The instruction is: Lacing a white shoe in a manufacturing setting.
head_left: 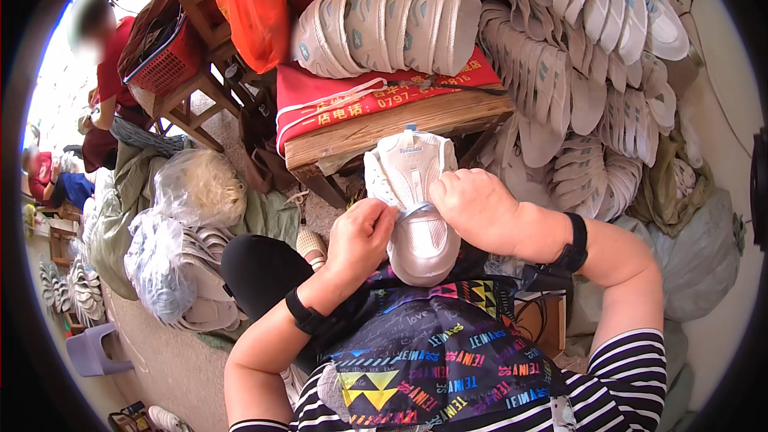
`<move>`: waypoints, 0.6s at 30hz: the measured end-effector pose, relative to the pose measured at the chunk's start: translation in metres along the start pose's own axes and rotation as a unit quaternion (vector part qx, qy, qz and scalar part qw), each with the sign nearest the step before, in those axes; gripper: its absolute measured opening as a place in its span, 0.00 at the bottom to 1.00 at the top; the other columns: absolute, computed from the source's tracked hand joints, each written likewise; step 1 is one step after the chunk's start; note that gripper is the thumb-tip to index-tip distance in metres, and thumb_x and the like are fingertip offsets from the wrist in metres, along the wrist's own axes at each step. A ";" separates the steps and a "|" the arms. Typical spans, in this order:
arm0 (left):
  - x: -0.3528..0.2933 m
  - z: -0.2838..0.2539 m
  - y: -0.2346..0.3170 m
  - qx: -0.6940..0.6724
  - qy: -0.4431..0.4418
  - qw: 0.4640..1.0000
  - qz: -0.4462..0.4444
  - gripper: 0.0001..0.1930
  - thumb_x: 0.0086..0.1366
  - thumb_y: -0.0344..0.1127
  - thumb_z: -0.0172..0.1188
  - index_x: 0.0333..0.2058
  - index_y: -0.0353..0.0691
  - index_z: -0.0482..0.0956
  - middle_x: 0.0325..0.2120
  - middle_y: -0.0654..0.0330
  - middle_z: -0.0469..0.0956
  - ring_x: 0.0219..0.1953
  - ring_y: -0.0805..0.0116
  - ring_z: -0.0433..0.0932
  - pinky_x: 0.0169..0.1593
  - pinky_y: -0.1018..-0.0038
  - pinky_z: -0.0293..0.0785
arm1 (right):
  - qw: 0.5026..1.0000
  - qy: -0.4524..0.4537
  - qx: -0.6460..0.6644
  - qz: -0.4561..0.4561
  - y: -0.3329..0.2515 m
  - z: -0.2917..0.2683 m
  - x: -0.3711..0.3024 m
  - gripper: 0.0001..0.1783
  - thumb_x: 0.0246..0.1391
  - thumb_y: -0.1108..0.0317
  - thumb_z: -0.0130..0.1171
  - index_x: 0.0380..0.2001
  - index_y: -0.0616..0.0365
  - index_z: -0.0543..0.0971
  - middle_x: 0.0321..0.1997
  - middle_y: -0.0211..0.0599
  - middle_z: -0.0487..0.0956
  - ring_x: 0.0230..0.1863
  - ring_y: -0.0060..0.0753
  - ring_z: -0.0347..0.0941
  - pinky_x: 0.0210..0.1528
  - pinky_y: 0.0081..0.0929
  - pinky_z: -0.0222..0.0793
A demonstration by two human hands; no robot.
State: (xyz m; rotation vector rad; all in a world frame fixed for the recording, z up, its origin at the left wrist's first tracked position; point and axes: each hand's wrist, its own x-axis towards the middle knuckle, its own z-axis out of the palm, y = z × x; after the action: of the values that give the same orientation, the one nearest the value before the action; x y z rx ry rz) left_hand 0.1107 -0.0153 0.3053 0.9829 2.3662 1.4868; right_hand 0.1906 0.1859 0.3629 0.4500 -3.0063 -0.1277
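Where the room stretches well left of the left hand point(362, 238), a grey stool point(100, 351) stands on the floor point(172, 360), and a person in red point(120, 48) is farther ahead. Nearer that hand come a wooden chair point(172, 102) bearing a red basket point(164, 58), then plastic bags point(160, 264) of shoe parts. The left hand pinches a grey lace point(416, 210) on a white shoe point(422, 252), which is between both hands, toe toward the body. Just ahead of them, a low wooden worktop point(360, 131) carries a red cloth point(328, 106) and a row of beige shoe uppers point(384, 30). The right hand point(478, 206) is curled against the shoe's right side; whether it grips the lace, I cannot tell. Beyond it to the right, stacked uppers point(534, 72) rise near a pale wall point(738, 56).
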 end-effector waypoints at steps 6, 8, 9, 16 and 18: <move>0.017 -0.010 0.011 0.193 -0.028 0.964 0.182 0.07 0.60 0.31 0.60 0.24 0.38 0.74 0.21 0.54 0.74 0.27 0.50 0.76 0.31 0.59 0.71 | 0.993 -0.017 0.055 -0.106 0.021 -0.016 0.004 0.06 0.47 0.69 0.55 0.29 0.57 0.76 0.30 0.37 0.75 0.40 0.39 0.75 0.38 0.33 0.72; 0.024 -0.018 0.015 0.271 -0.112 0.935 0.198 0.07 0.60 0.33 0.59 0.25 0.41 0.74 0.21 0.56 0.75 0.28 0.53 0.78 0.33 0.58 0.72 | 0.991 -0.022 0.044 -0.123 0.028 -0.022 0.010 0.07 0.46 0.69 0.56 0.30 0.57 0.77 0.32 0.37 0.75 0.41 0.39 0.75 0.39 0.35 0.73; 0.028 -0.022 0.014 0.300 -0.159 0.923 0.181 0.06 0.60 0.34 0.58 0.26 0.41 0.75 0.23 0.57 0.76 0.30 0.55 0.79 0.35 0.59 0.72 | 0.989 -0.028 0.032 -0.140 0.031 -0.024 0.012 0.07 0.45 0.69 0.58 0.30 0.57 0.78 0.35 0.38 0.75 0.42 0.39 0.75 0.40 0.37 0.74; 0.037 -0.025 0.022 0.352 -0.231 0.888 0.185 0.05 0.55 0.35 0.61 0.30 0.43 0.78 0.28 0.59 0.76 0.35 0.57 0.79 0.38 0.62 0.73 | 0.970 -0.065 0.194 -0.132 0.050 -0.025 0.021 0.18 0.41 0.73 0.65 0.37 0.59 0.72 0.43 0.41 0.72 0.43 0.47 0.75 0.41 0.45 0.73; 0.039 -0.034 0.034 0.339 -0.161 0.900 0.222 0.11 0.51 0.34 0.66 0.34 0.43 0.77 0.36 0.57 0.73 0.42 0.56 0.76 0.41 0.62 0.73 | 0.948 -0.156 0.263 -0.089 0.052 -0.030 0.024 0.19 0.40 0.74 0.66 0.37 0.58 0.72 0.42 0.41 0.72 0.44 0.49 0.75 0.42 0.44 0.74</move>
State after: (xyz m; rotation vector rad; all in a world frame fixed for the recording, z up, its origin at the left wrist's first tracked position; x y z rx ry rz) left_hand 0.0795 -0.0062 0.3582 1.8532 2.5290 0.4665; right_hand 0.1557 0.2261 0.3999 0.8168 -3.2750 0.6690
